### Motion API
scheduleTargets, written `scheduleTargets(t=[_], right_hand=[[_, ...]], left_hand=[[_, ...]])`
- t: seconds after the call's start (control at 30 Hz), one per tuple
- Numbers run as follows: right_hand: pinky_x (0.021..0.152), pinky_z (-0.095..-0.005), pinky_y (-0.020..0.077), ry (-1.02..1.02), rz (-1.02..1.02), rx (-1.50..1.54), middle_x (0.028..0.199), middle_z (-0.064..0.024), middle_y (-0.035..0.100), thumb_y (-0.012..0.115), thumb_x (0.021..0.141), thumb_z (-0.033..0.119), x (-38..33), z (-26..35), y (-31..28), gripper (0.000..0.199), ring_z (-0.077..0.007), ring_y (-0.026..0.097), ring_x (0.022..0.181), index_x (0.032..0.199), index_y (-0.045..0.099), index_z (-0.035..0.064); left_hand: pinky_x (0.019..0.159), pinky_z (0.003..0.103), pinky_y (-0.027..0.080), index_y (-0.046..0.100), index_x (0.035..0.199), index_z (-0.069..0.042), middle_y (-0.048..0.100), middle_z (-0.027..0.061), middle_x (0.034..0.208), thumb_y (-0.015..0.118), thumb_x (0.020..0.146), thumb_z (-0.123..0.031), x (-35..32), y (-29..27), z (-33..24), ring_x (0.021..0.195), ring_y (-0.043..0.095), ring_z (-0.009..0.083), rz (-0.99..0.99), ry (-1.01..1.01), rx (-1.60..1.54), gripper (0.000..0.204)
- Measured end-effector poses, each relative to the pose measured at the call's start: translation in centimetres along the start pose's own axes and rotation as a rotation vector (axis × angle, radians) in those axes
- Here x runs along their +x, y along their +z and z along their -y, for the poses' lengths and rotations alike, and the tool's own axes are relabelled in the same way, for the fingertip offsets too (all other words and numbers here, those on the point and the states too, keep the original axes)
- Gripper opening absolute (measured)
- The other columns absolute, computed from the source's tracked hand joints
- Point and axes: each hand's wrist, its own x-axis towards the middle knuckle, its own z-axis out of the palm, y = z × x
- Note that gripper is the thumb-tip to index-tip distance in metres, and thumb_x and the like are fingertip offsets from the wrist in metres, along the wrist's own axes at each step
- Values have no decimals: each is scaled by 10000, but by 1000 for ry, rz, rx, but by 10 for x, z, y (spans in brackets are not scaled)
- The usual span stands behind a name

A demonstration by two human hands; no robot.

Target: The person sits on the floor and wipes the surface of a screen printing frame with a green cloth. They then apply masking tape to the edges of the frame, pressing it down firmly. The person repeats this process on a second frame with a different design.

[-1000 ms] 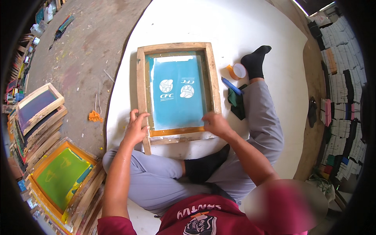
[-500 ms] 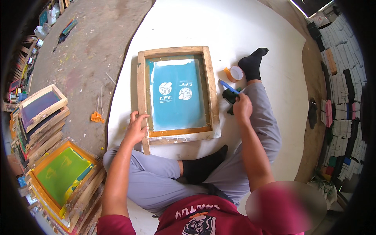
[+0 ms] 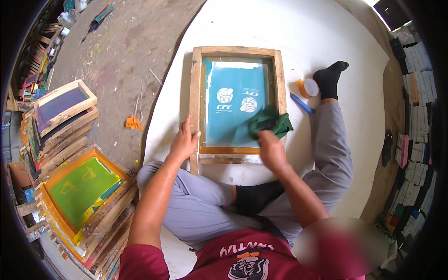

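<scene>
Framed screen (image 3: 235, 105) on sheet (image 3: 326, 32); cloth (image 3: 270, 122) over its near right corner; tape roll (image 3: 301, 87) right; frame stacks (image 3: 105, 212) left.

White lettering (image 3: 224, 108) stands on blue screen (image 3: 237, 84) and maroon shirt (image 3: 210, 259).

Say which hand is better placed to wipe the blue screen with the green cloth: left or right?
Right, I'd judge: the right hand already holds the green cloth over the blue screen's lower right, while the left hand is at the wooden frame's left side.
</scene>
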Motion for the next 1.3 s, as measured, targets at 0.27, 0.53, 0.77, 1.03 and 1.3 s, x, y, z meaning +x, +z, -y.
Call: scheduleTargets(t=[0.27,0.53,0.77,1.03,1.3], right_hand=[[908,-500,526,-122,492,-92,961,-213,652,724,829,304,-11,52,77,346,-405,630,966,933,678,-23],[976,-458,503,-69,656,-10,1162,-138,626,756,794,373,17,101,124,590,-348,577,1109,1234,681,-12],[966,-461,505,-80,541,-76,1170,-111,620,756,816,411,2,105,119,606,-327,579,1134,1261,649,14],[975,-490,543,41,737,-166,1183,-158,659,755,837,446,14,73,75,536,-357,616,1183,1146,700,13],[943,-482,538,-115,593,-2,1083,-162,657,787,761,413,12,99,123,513,-369,622,1089,1078,698,20]], left_hand=[[1050,571,483,148,1633,-24,459,355,1515,591,1060,-293,6,13,6,1246,581,554,-21,44,-67,772],[1103,547,467,185,1586,3,404,348,1543,655,1021,-222,9,12,8,1358,503,539,-4,49,-140,768],[1125,546,451,188,1586,-11,409,342,1547,665,1018,-228,12,16,17,1384,485,534,-14,76,-178,773],[1133,543,447,195,1584,-17,406,324,1563,668,1015,-236,13,13,14,1396,479,524,-11,61,-165,772],[1146,532,436,207,1595,-30,402,327,1566,686,1006,-252,14,10,14,1407,473,516,19,8,-189,791]])
